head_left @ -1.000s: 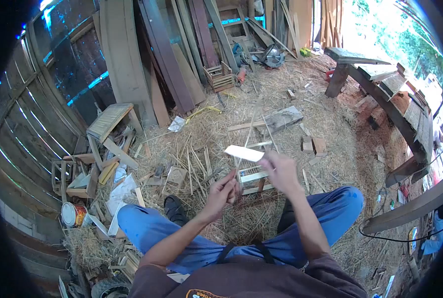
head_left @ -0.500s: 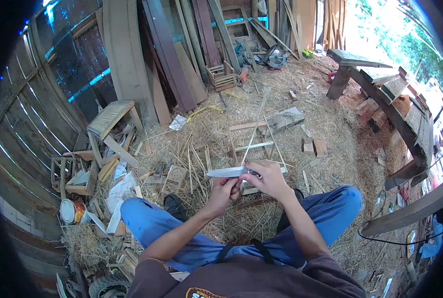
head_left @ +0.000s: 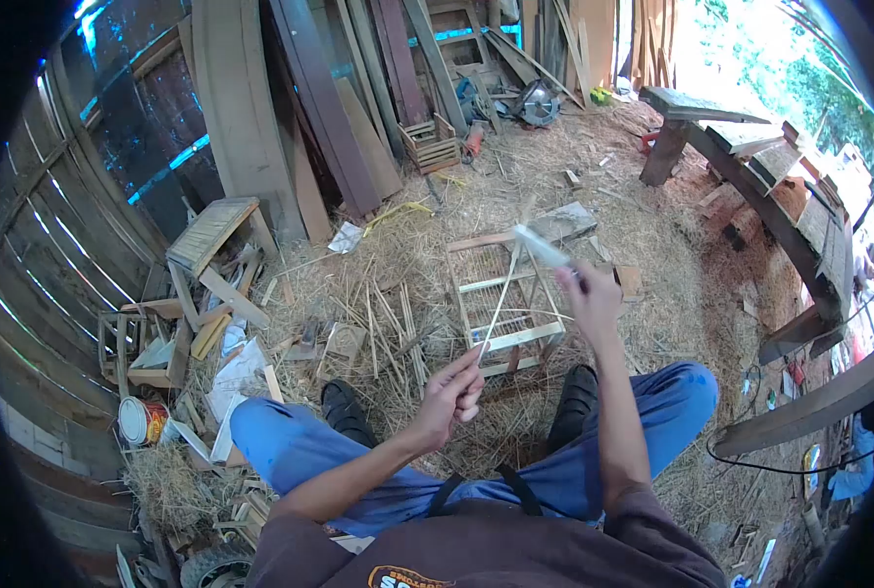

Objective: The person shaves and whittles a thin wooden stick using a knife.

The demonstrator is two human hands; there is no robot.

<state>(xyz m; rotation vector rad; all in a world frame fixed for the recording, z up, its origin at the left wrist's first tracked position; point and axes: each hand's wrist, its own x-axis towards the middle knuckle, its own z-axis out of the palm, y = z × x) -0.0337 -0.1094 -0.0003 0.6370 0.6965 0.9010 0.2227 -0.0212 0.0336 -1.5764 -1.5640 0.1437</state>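
Now, thin wooden strip: it rises at a slant from the left hand (head_left: 448, 400), above the littered floor (head_left: 672, 343); seen from here, its far part (head_left: 500, 304) crosses in front of a slatted wooden frame (head_left: 523, 337).
Left fingers: closed on the near end of the strip, pinching it between thumb and forefinger, the others curled in beneath.
Knife: its pale blade (head_left: 542, 245) is blurred and points forward and to the left from the right hand (head_left: 594, 302); whether the edge touches the strip, I cannot tell.
Right fingers: wrapped round the handle — most of which they hide.
Weight: the strip looks very light, so a pinch probably carries it; the knife seems the heavier of the two, though easy in one hand.
Stiffness: the strip is likely springy along its length, apt to bend or whip at the free end, and could split along the grain if pressed hard.
Surface: probably dry and not slippery, but splinters seem possible.
Where to hold: the strip is best taken near its lower end, fingertips clear of the blade's path — a grip too far along would put them close to the edge. The knife belongs by its handle only.
Frame: it sits on the floor just beyond the shoes (head_left: 573, 407), and its narrow bars look fragile.
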